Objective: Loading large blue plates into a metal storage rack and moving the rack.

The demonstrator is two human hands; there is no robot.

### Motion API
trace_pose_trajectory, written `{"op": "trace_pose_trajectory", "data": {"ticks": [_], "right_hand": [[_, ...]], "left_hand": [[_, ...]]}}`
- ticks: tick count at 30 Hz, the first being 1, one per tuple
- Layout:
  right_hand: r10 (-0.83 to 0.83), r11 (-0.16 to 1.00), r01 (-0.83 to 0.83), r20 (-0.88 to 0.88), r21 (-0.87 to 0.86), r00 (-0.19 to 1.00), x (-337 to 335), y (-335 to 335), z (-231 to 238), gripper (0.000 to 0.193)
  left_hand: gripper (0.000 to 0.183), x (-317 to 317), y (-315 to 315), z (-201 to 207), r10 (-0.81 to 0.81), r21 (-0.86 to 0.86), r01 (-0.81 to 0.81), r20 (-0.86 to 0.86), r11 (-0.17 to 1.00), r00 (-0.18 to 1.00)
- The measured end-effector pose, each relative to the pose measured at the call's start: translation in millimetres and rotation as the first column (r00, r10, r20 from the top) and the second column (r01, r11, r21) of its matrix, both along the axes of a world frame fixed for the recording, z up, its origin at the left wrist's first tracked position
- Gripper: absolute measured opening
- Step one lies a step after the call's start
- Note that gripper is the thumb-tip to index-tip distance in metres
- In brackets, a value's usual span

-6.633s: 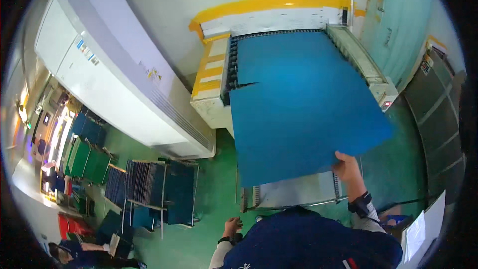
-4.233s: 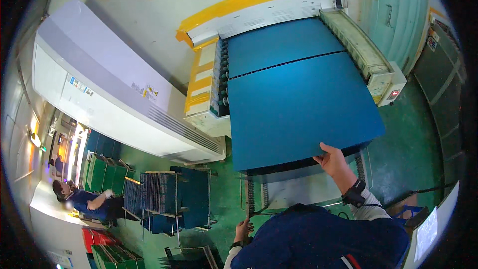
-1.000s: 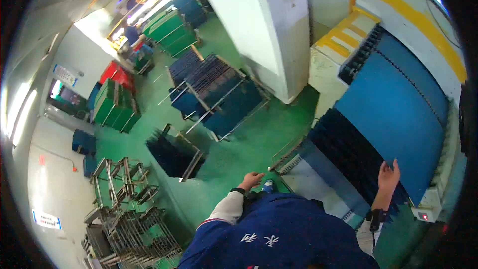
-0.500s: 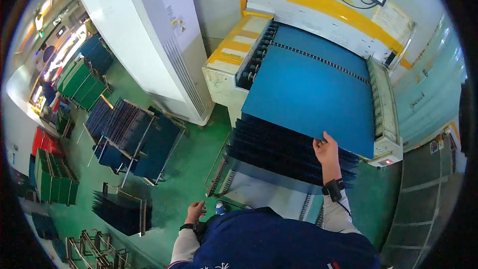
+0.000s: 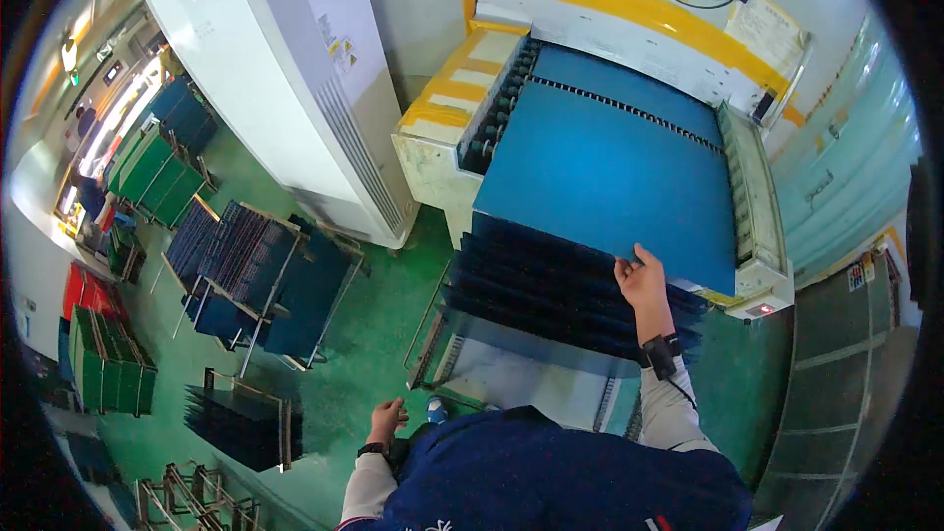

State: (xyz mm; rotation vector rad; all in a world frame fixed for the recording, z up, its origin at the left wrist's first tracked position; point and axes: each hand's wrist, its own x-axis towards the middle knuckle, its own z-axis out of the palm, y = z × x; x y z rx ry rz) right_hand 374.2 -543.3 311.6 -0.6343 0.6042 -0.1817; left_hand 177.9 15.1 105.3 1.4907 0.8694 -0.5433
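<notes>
A flat blue panel (image 5: 610,177) lies on the roller bed of a white machine, its near edge sticking out toward me. My right hand (image 5: 643,282) is at that near edge, thumb and fingers closed on it. Just below hangs a stack of dark thin panels (image 5: 531,280), spaced apart in a rack (image 5: 425,349) before my body. A second blue panel (image 5: 629,84) lies farther in, beyond a row of small rollers. Low at my left side, my left hand (image 5: 386,420) is loosely curled, apart from the rack, with nothing seen in it.
A tall white cabinet (image 5: 265,69) stands left of the machine (image 5: 433,152). Racks of dark panels (image 5: 261,265) and a smaller one (image 5: 241,423) stand on the green floor, with empty metal racks (image 5: 192,497) nearer. A grey panelled frame (image 5: 836,383) is at the right.
The blue panel has shifted slightly farther onto the machine, and my right hand has moved forward with its edge. My left hand stays in about the same place.
</notes>
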Motion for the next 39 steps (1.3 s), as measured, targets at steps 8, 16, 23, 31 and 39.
{"op": "trace_pose_trajectory", "data": {"ticks": [8,16,23,31,39], "right_hand": [[0.188,0.974,-0.197,-0.085,-0.111,0.978,-6,10,6,0.035],[0.481,0.536,-0.532,-0.281,-0.655,0.830,-75,93,21,0.031],[0.408,-0.284,-0.269,-0.370,-0.920,0.835,-116,130,7,0.027],[0.082,-0.617,-0.539,-0.728,-0.574,0.681,-101,121,-37,0.025],[-0.005,-0.560,-0.615,-0.740,-0.555,0.672,-75,126,-20,0.041]], "left_hand": [[0.039,3,5,-15,0.000,-0.003,0.000,-0.025,1.000,1.000],[0.043,1,10,-11,-0.042,-0.015,0.041,-0.046,0.999,0.998],[0.045,-3,25,-36,-0.079,-0.004,0.079,-0.057,0.997,0.995],[0.047,-15,40,-20,-0.007,-0.001,0.007,-0.042,1.000,0.999],[0.043,-47,71,-32,0.040,0.003,-0.040,-0.083,0.999,0.996]]}}
